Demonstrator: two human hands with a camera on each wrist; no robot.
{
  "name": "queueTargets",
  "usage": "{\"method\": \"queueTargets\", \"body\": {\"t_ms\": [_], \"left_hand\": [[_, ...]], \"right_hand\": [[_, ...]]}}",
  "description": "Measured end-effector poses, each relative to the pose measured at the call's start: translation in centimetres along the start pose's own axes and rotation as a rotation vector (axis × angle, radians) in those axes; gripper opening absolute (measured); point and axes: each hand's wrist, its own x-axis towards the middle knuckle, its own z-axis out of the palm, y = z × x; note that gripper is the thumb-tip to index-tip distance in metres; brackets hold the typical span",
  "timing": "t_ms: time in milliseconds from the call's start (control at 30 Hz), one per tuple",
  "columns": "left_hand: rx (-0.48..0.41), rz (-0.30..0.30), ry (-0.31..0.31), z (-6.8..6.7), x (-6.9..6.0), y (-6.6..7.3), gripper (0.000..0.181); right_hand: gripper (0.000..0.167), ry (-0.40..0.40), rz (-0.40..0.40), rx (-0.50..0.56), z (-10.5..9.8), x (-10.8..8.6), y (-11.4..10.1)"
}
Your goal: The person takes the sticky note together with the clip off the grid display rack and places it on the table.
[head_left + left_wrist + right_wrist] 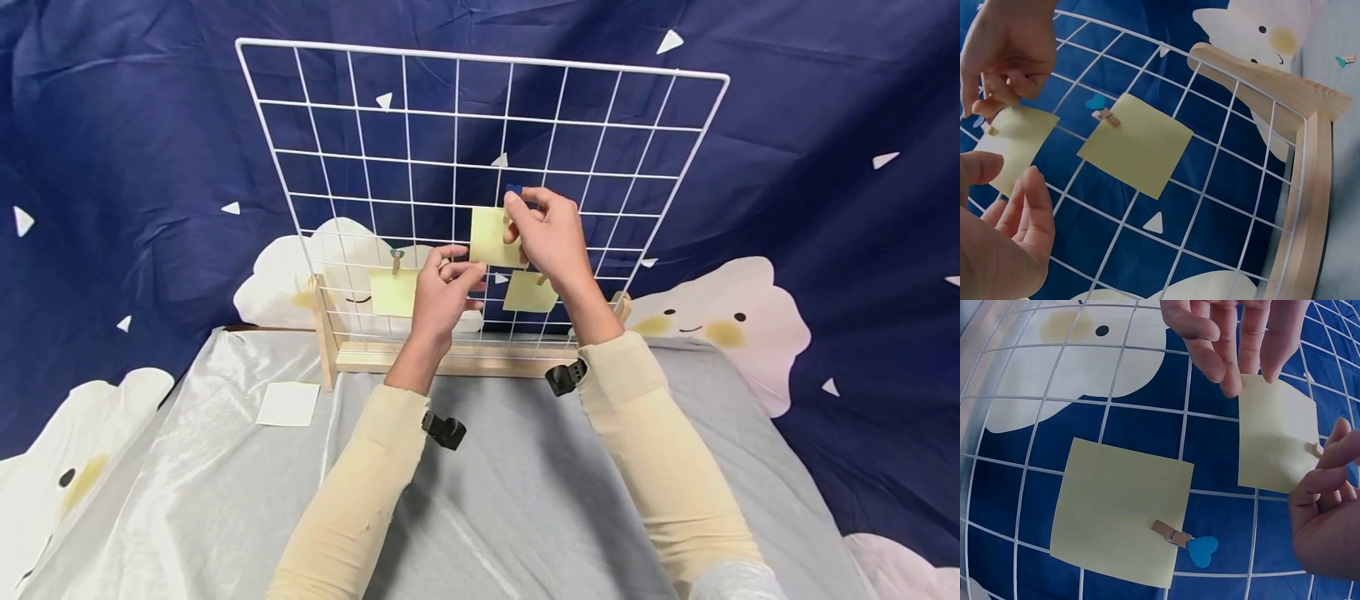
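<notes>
A pale yellow sticky note [489, 237] lies against a white wire grid [457, 133], between my two hands. My right hand [555, 237] pinches a small wooden clothespin [987, 127] with a blue heart [513, 189] at the note's edge. Beside the note's lower left corner is my left hand [442, 296], its thumb and fingers spread lightly around the edge; whether they touch the paper I cannot tell. A second note [1122, 509] hangs lower right, held by a clothespin with a blue heart [1202, 551]. A third note [392, 293] hangs lower left under another clothespin [397, 263].
The grid stands in a wooden base [495, 364] on a grey cloth-covered table [495, 467]. A whitish square pad [288, 404] lies left of the base. Past the base's end sits a loose clothespin with a green heart [1342, 61]. Behind hangs a blue curtain [810, 167].
</notes>
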Motion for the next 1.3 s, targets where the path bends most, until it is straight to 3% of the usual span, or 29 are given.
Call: {"method": "queueTargets", "body": {"t_ms": [300, 733, 967, 1300], "left_hand": [[0.002, 0.019, -0.024, 0.1, 0.1, 0.1, 0.016], [-0.004, 0.020, -0.031, 0.6, 0.2, 0.6, 0.010], [-0.038, 0.028, -0.027, 0.8, 0.1, 0.9, 0.007], [-0.041, 0.024, -0.037, 0.8, -0.1, 0.9, 0.007]], "right_hand": [[0.032, 0.076, -0.049, -0.008, 0.4, 0.4, 0.2], [0.017, 0.081, -0.117, -0.041, 0.4, 0.8, 0.1], [0.015, 0.126, -0.145, -0.105, 0.6, 1.0, 0.1], [0.015, 0.183, -0.184, -0.090, 0.7, 1.0, 0.5]]}}
